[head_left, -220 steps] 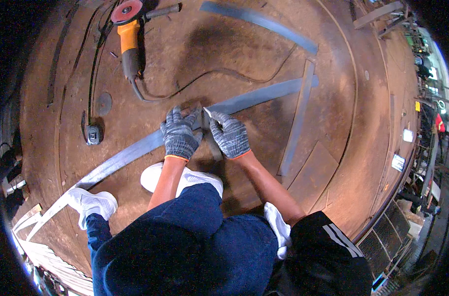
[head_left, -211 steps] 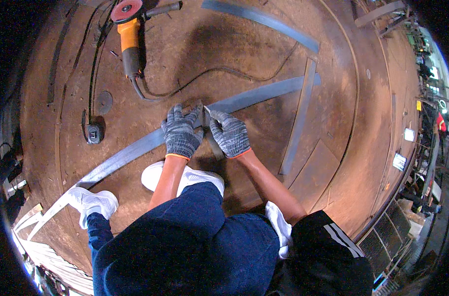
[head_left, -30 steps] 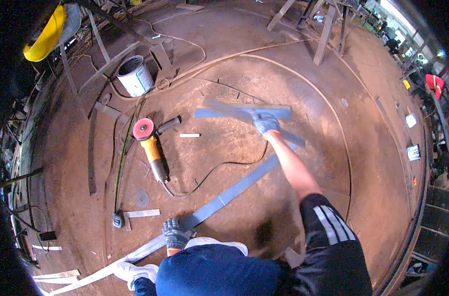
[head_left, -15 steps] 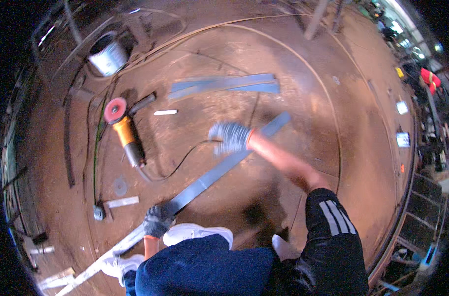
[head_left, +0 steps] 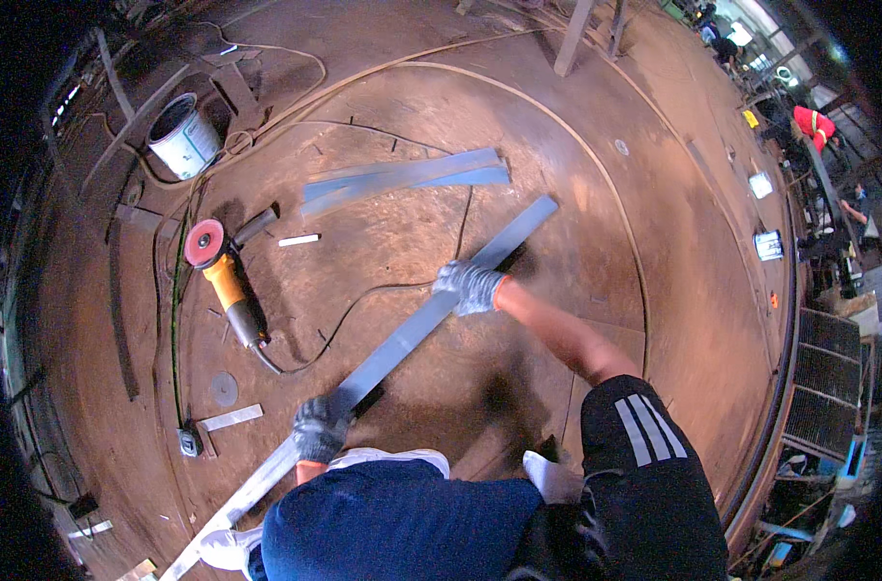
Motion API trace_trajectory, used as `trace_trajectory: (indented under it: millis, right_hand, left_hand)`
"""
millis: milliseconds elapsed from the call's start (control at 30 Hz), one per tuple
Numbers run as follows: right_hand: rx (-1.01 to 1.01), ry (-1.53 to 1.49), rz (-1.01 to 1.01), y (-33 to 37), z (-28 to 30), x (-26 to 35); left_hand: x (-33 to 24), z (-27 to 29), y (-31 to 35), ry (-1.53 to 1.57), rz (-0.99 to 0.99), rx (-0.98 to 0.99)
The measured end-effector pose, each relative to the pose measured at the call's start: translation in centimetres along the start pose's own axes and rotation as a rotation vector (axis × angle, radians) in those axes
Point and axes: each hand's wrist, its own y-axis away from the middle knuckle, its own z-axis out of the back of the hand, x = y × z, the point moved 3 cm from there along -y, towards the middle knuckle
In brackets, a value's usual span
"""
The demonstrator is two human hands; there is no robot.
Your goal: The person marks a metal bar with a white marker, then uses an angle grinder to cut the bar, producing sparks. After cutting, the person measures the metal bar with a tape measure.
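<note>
A long, flat grey metal bar (head_left: 397, 349) runs slantwise from the lower left to the upper middle, over the brown floor. My left hand (head_left: 321, 429), in a dark grey glove, is closed round the bar near my knee. Farther up, my right hand (head_left: 470, 287) wears a grey striped glove with an orange cuff, its fingers wrapped over the bar's edge. Left of the bar lies a yellow angle grinder (head_left: 228, 288) with a red disc; its cable passes toward the bar beside my right hand.
Beyond the bar lie several flat metal strips (head_left: 407, 181) and a white stick (head_left: 299, 240). At left are a loose grey disc (head_left: 224, 389), a square (head_left: 232, 418) and a tape measure (head_left: 190, 442). A bucket (head_left: 186, 140) stands far left. A person in red (head_left: 815, 126) bends far right.
My right hand has come down from above the bar and closed on it. My left hand keeps its hold. The whole view has shifted slightly, moving the floor things leftward.
</note>
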Motion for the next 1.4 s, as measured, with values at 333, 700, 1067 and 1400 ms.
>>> trace_trajectory:
  millis: [333, 700, 1067, 1400]
  right_hand:
    - [0.152, 0.18, -0.371, 5.5, 3.6, -5.9]
    - [-0.368, -0.047, -0.536, 1.4, 2.6, -4.3]
    - [-0.654, -1.213, -0.491, -34.8, 4.7, 16.6]
    - [-0.483, -0.693, -0.777, -39.4, 6.4, 18.5]
  left_hand:
    - [-8.6, 0.5, -6.6, -0.114, 0.096, 0.059]
    - [-0.4, -2.2, -1.9, 0.163, 0.097, -0.124]
    - [-0.8, 0.6, 0.1, 0.054, 0.145, -0.111]
    - [2.7, -5.6, 2.2, -0.15, 0.102, -0.075]
